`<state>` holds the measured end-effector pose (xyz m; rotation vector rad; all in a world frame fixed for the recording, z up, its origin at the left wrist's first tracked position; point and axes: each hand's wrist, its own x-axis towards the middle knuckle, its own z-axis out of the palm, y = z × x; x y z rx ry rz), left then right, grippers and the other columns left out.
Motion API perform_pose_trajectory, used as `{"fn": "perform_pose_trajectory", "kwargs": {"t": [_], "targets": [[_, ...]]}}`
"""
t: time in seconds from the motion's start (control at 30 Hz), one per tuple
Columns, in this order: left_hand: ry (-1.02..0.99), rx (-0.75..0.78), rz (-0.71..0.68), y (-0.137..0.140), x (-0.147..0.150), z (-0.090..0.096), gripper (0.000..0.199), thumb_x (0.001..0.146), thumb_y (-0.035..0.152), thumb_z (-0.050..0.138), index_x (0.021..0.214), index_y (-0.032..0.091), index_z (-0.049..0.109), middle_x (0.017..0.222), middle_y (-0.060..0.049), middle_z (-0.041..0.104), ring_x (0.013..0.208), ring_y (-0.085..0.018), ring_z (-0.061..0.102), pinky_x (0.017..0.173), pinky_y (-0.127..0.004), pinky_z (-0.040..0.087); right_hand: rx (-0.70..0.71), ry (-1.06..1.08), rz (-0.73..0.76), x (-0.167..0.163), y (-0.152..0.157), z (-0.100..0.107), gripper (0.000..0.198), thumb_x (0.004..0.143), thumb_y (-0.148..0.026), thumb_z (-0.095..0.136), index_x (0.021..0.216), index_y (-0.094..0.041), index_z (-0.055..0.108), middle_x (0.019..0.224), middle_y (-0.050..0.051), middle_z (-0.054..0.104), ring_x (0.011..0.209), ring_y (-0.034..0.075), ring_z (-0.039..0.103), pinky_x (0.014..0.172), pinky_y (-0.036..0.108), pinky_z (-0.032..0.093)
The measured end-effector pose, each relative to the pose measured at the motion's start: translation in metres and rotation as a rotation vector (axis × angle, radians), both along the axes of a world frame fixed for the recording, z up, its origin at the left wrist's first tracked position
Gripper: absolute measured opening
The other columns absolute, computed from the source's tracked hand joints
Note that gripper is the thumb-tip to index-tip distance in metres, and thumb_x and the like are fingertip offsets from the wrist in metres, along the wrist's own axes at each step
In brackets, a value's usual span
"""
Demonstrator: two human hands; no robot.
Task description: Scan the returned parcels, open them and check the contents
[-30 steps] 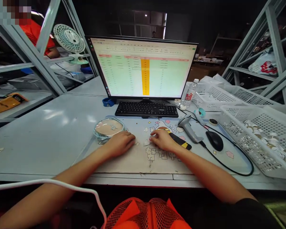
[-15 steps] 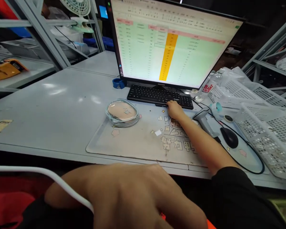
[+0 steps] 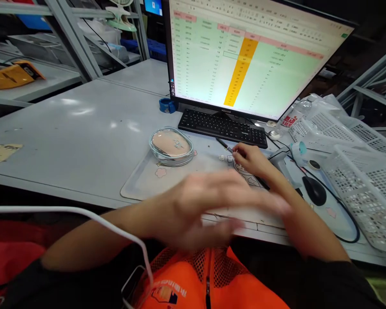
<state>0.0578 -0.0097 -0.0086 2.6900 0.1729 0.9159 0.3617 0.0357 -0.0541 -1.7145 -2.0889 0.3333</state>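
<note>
My right hand [image 3: 252, 159] is closed on a slim dark pen [image 3: 224, 144] with a silvery part, just in front of the black keyboard [image 3: 223, 128]. The pen points up and left over the desk mat [image 3: 138, 184]. Smeared by motion, my left hand [image 3: 209, 204] hangs in front of the desk edge with fingers stretched to the right and thumb apart below; nothing shows in it. A see-through oval pouch [image 3: 171, 146] with pale blue edging lies on the mat's left part. Beyond the keyboard stands a monitor [image 3: 206, 73] showing a coloured spreadsheet.
A grey handheld scanner [image 3: 281, 165], a black mouse [image 3: 314, 191] and its cable lie right of my right hand. White perforated baskets [image 3: 357, 189] stand at the right edge. A blue tape roll [image 3: 167, 105] sits left of the keyboard. A white cable [image 3: 83, 211] crosses my left forearm.
My right hand has drawn back from the keyboard's front edge with the pen in its fingers. My left hand has swung up and forward, uncovering the orange vest. The view has shifted slightly.
</note>
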Motion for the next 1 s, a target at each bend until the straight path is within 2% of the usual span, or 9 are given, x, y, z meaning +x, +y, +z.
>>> {"fn": "perform_pose_trajectory", "kwargs": {"t": [0.07,0.13,0.23,0.33,0.47,0.6,0.77,0.87,1.0], "targets": [[-0.046,0.067,0.189,0.019,0.014,-0.012,0.052,0.107,0.046,0.055,0.151,0.017,0.05,0.134,-0.018,0.066,0.124,-0.029,0.065,0.101,-0.043,0.057,-0.047,0.095,0.135,-0.001,-0.038,0.016,0.021,0.098,-0.034,0.061,0.104,-0.02,0.076,0.074,0.0,0.07,0.063,0.015,0.058,0.061,0.028,0.042],[0.076,0.135,0.3,0.036,0.027,-0.028,0.048,0.106,0.047,0.059,0.137,0.011,0.059,0.121,-0.018,0.071,0.113,-0.031,0.07,0.094,-0.044,0.058,-0.056,0.2,0.2,-0.001,-0.073,0.029,0.019,0.096,-0.035,0.068,0.107,-0.022,0.078,0.079,0.001,0.073,0.067,0.014,0.062,0.063,0.027,0.045],[0.387,0.147,0.203,0.04,0.044,-0.051,0.034,0.109,0.043,0.053,0.103,0.013,0.066,0.086,-0.009,0.074,0.078,-0.026,0.073,0.069,-0.035,0.056,-0.034,0.432,0.153,-0.004,-0.108,0.035,0.016,0.091,-0.033,0.078,0.105,-0.024,0.079,0.089,0.003,0.076,0.073,0.015,0.067,0.062,0.026,0.049],[0.459,0.139,0.1,0.028,0.058,-0.061,0.036,0.111,0.043,0.048,0.094,0.016,0.064,0.081,-0.008,0.074,0.07,-0.024,0.072,0.059,-0.032,0.049,-0.078,0.663,0.106,-0.009,-0.118,0.021,0.018,0.087,-0.036,0.084,0.098,-0.023,0.078,0.082,0.003,0.075,0.064,0.014,0.065,0.053,0.025,0.049],[0.485,0.137,0.032,0.025,0.063,-0.065,0.035,0.11,0.042,0.047,0.092,0.017,0.062,0.076,-0.006,0.073,0.066,-0.024,0.071,0.054,-0.033,0.045,-0.124,0.762,0.154,0.002,-0.108,0.006,0.011,0.091,-0.033,0.08,0.089,-0.022,0.078,0.076,0.004,0.075,0.059,0.014,0.067,0.05,0.025,0.052],[0.487,0.174,0.054,0.047,0.05,-0.074,0.031,0.11,0.039,0.051,0.091,0.017,0.063,0.077,-0.006,0.071,0.066,-0.023,0.07,0.055,-0.033,0.045,0.135,1.061,0.038,0.033,-0.083,0.006,0.011,0.093,-0.032,0.076,0.086,-0.025,0.076,0.066,0.0,0.071,0.049,0.013,0.06,0.042,0.024,0.046],[0.418,0.26,0.023,0.061,0.038,-0.094,0.029,0.108,0.042,0.056,0.103,0.016,0.067,0.116,-0.012,0.074,0.082,-0.022,0.072,0.059,-0.031,0.05,-0.193,0.665,0.056,0.008,-0.042,-0.023,0.013,0.09,-0.03,0.078,0.1,-0.023,0.078,0.089,0.005,0.076,0.079,0.018,0.071,0.068,0.03,0.057],[0.406,0.235,0.047,0.061,0.035,-0.108,0.027,0.107,0.04,0.057,0.11,0.016,0.068,0.135,-0.014,0.069,0.085,-0.021,0.073,0.061,-0.031,0.052,-0.12,0.591,0.03,-0.02,-0.023,-0.047,0.008,0.082,-0.026,0.079,0.086,-0.022,0.073,0.078,0.001,0.071,0.068,0.014,0.062,0.058,0.025,0.049],[0.406,0.172,0.05,0.06,0.03,-0.12,0.025,0.104,0.038,0.063,0.111,0.015,0.069,0.138,-0.015,0.068,0.088,-0.023,0.074,0.059,-0.032,0.051,-0.109,0.585,0.011,-0.03,-0.014,-0.063,0.002,0.079,-0.022,0.07,0.08,-0.023,0.069,0.062,-0.003,0.065,0.052,0.012,0.05,0.047,0.024,0.039]]}}
